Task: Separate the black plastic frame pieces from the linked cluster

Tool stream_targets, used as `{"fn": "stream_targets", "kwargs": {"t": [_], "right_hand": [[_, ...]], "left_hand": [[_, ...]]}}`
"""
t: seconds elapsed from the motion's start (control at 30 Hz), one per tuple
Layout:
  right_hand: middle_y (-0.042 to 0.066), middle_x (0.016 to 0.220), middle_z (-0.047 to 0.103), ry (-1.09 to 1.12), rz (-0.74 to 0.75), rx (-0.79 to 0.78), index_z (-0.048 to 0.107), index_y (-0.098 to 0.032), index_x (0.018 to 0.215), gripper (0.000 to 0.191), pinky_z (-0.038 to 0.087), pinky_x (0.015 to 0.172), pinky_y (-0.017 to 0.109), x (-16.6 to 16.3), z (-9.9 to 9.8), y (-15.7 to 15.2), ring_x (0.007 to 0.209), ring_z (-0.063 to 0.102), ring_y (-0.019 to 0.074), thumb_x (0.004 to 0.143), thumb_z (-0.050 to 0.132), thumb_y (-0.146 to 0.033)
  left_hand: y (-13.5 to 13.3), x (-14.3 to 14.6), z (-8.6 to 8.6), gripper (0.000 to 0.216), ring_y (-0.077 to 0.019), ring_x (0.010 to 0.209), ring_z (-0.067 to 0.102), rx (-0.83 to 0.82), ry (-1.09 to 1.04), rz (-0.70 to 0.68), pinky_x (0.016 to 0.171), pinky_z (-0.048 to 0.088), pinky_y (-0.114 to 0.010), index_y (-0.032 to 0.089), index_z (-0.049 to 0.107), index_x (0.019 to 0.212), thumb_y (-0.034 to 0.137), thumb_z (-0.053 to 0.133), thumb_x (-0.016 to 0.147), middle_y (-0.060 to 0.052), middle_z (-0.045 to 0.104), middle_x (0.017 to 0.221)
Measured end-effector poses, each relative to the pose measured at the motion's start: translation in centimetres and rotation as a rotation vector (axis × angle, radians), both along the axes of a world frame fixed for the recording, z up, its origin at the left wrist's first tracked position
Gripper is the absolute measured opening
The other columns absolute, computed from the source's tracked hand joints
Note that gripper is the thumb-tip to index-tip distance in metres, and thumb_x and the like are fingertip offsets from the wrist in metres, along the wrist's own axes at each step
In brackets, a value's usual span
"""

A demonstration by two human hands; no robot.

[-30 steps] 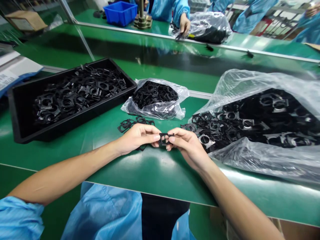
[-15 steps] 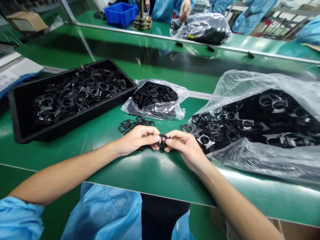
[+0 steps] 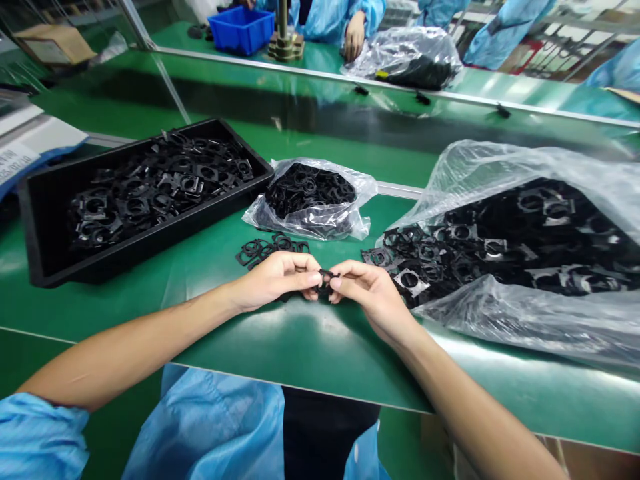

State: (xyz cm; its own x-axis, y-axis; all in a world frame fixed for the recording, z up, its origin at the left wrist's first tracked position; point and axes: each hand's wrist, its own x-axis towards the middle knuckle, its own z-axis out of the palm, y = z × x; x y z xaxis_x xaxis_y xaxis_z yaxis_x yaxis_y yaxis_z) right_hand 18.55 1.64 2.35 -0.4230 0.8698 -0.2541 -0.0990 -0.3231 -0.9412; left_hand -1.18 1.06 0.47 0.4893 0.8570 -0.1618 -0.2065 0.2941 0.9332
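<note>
Between my two hands is a small black plastic part (image 3: 325, 281) with a round opening, mostly covered by fingers. My left hand (image 3: 280, 277) pinches its left side between thumb and fingers. On the other side my right hand (image 3: 367, 287) is closed on the same part. Thin black rings (image 3: 260, 249) lie on the green table just behind my left hand. To the right, square black frames with round holes (image 3: 411, 283) spill from a large clear plastic bag (image 3: 505, 320) beside my right hand.
A black tray (image 3: 150, 248) full of black frames stands at the left. Behind my hands sits a smaller clear bag (image 3: 325, 229) of black rings. Beyond a metal rail, a co-worker's hand (image 3: 355, 37) rests near a blue bin (image 3: 242, 30) and another plastic bag (image 3: 425, 57).
My hands and the black part have barely shifted. Across the rail, the co-worker's hand has moved down and left, off the plastic bag.
</note>
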Motion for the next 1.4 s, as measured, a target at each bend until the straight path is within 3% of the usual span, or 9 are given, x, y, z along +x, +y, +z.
{"fn": "stream_targets", "kwargs": {"t": [0.47, 1.13, 1.4], "right_hand": [[-0.002, 0.067, 0.065, -0.075, 0.011, 0.066, 0.070, -0.017, 0.077, 0.022, 0.051, 0.064, 0.027, 0.06, -0.33, 0.11, 0.060, 0.059, 0.0111, 0.070, 0.083, -0.034], [-0.002, 0.065, 0.062, -0.186, 0.105, 0.142, 0.069, -0.017, 0.082, 0.012, 0.042, 0.060, 0.024, 0.07, -0.75, 0.02, 0.060, 0.052, 0.0104, 0.073, 0.072, -0.024], [-0.003, 0.065, 0.061, -0.178, 0.107, 0.143, 0.069, -0.017, 0.080, 0.011, 0.041, 0.060, 0.025, -0.01, -0.63, 0.07, 0.060, 0.052, 0.0106, 0.073, 0.071, -0.024]], "left_hand": [[0.04, -0.01, 0.07, 0.049, -0.0126, 0.067, 0.063, 0.067, 0.149, -0.026, 0.068, 0.051, -0.025, 0.011, 0.067, 0.080, 0.059, 0.077, 0.076, -0.004, 0.069, 0.070], [-0.31, 0.13, 0.06, 0.029, -0.0106, 0.067, 0.048, 0.180, 0.263, -0.137, 0.063, 0.040, -0.022, 0.014, 0.058, 0.076, 0.039, 0.071, 0.083, 0.002, 0.052, 0.071], [-0.30, 0.08, -0.11, 0.031, -0.0110, 0.068, 0.047, 0.196, 0.288, -0.144, 0.062, 0.040, -0.022, 0.014, 0.057, 0.074, 0.041, 0.070, 0.083, 0.002, 0.050, 0.072]]}}
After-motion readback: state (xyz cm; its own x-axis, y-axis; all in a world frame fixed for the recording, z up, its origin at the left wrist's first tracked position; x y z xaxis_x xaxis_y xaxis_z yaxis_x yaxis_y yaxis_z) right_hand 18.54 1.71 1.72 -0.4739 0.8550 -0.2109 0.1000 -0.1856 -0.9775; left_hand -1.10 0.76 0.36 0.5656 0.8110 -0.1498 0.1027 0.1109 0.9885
